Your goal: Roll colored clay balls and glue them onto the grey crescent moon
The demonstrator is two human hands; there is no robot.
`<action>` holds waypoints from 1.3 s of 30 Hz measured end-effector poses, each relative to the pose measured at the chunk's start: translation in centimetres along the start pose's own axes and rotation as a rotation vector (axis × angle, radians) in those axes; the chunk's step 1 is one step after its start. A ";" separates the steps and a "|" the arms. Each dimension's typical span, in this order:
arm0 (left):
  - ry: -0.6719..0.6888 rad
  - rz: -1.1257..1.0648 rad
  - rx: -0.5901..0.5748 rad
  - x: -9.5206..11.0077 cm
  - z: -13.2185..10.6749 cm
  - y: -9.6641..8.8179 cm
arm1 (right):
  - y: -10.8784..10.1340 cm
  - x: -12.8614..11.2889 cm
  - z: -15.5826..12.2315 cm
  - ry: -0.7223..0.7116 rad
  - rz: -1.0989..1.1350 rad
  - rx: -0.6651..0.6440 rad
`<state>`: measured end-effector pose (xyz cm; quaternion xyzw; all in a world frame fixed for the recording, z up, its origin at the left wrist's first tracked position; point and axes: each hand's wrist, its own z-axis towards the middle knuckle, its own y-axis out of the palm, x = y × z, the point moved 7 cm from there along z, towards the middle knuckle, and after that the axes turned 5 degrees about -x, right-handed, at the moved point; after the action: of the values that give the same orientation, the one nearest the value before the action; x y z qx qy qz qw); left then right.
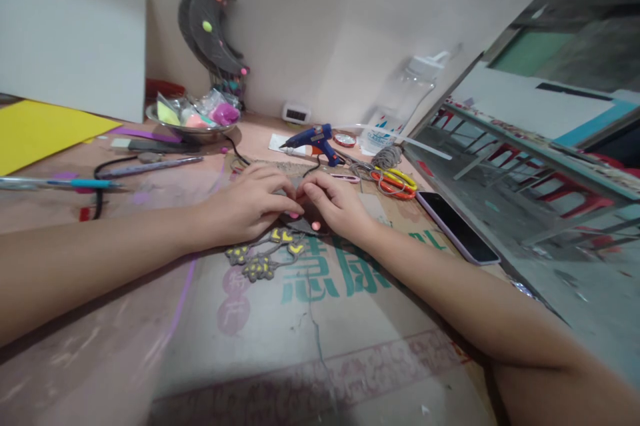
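Under my fingers lies a dark grey flat piece (pixel 303 222) with small pink balls (pixel 315 226) on it. My left hand (pixel 255 203) is closed over its left side, thumb and fingertips close to a pink ball. On the right side my right hand (pixel 337 205) is curled closed, its fingertips meeting the piece near my left fingers. The far part of the piece is hidden behind my hands. Just in front of it, grey cord-like shapes with yellow filling (pixel 260 266) lie on the printed cardboard (pixel 280 339).
Behind my hands rest a blue glue gun (pixel 315 141), scissors (pixel 395 183) and a twine ball (pixel 387 157). A metal bowl of coloured clay packets (pixel 193 131) stands back left, pens (pixel 90 184) nearer. A phone (pixel 457 227) and a clear bottle (pixel 403 103) are at the right.
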<state>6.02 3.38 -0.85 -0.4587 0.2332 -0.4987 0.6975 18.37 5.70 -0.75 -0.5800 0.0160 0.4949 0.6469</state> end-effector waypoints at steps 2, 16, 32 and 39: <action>-0.007 0.001 0.008 0.0 0.0 -0.1 | 0.0 0.1 0.0 0.003 -0.010 0.005; -0.039 0.006 0.004 -0.2 0.0 -0.1 | -0.1 0.0 0.0 -0.025 -0.025 0.014; -0.028 0.006 0.010 -0.3 0.0 -0.1 | -0.1 -0.1 0.1 -0.016 -0.049 0.015; -0.035 0.004 0.007 -0.4 -0.1 0.0 | -0.1 -0.1 0.1 -0.008 -0.047 0.004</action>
<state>5.79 3.74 -0.98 -0.4643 0.2201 -0.4899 0.7043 18.36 5.74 -0.59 -0.5767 0.0008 0.4822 0.6595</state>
